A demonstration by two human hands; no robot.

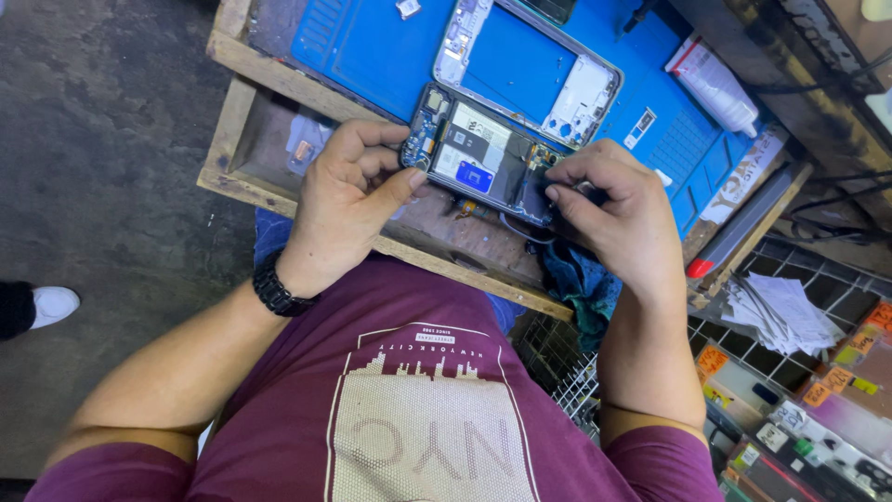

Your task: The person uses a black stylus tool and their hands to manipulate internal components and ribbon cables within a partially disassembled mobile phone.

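Observation:
An opened phone (pixel 483 158) lies back-up at the near edge of a wooden workbench (pixel 437 244), its battery and circuit boards exposed. My left hand (pixel 348 200) grips the phone's left end, thumb pressed on its edge. My right hand (pixel 618 209) pinches the phone's right end, fingertips on the board there; whether a small tool sits between the fingers is hidden. A detached phone frame (pixel 530 65) rests on the blue work mat (pixel 372 46) just beyond the phone.
A white glue tube (pixel 715 85) lies at the mat's right edge. A red-tipped dark bar (pixel 743 223) leans off the bench corner. Wire racks with small packaged parts (pixel 799 400) and papers (pixel 780 311) stand at my right. A teal cloth (pixel 581 284) hangs below the bench.

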